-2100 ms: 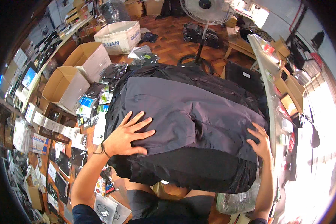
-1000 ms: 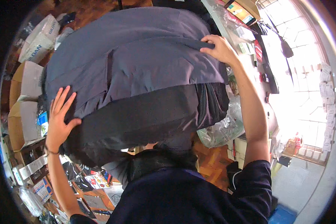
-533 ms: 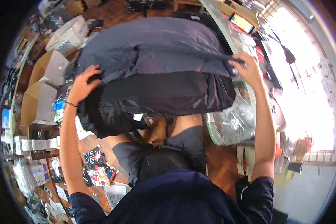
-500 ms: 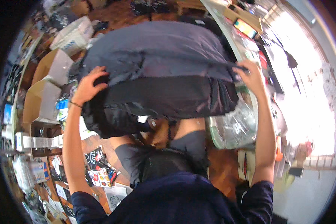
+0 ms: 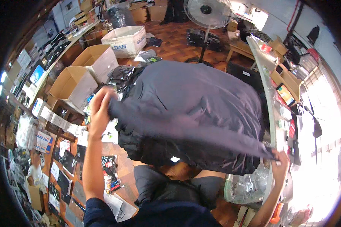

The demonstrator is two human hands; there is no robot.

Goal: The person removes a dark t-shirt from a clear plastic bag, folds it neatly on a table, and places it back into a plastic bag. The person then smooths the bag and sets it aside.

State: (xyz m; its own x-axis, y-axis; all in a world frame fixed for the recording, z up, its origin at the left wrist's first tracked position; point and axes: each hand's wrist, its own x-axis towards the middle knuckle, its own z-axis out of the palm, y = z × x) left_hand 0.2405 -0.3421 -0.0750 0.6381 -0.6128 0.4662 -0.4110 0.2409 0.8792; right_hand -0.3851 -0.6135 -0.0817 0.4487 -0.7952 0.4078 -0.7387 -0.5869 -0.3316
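Head view, the only one: dark grey cloth [image 5: 204, 85] draped over a bulky black fabric pile [image 5: 231, 162], right in front of the seated person's legs; its near edge is pulled into a band between the hands, blurred. Left hand [image 5: 99, 108]: fingers curled together, looks like they're gripping the near-left corner; exact thumb contact too blurred to tell. Right hand [image 5: 280, 163]: thumb and fingers appear to pinch the right end of that same edge, further fingers not clear. Handling, judged by look: thin, soft, light, floppy, slight sheen so maybe a bit slippery, not fragile; best held at the two near corners, edge kept taut, as the middle would sag. Counts: one grey cloth, one pile (layers can't be counted), two brown-lined cardboard boxes [image 5: 84, 92] to the left, one white carton [image 5: 121, 42] beyond them, one standing fan [image 5: 207, 14] at the far side, one phone [image 5: 285, 94] on the right-hand table [image 5: 269, 90], one clear plastic bag [image 5: 248, 187] below the right hand.
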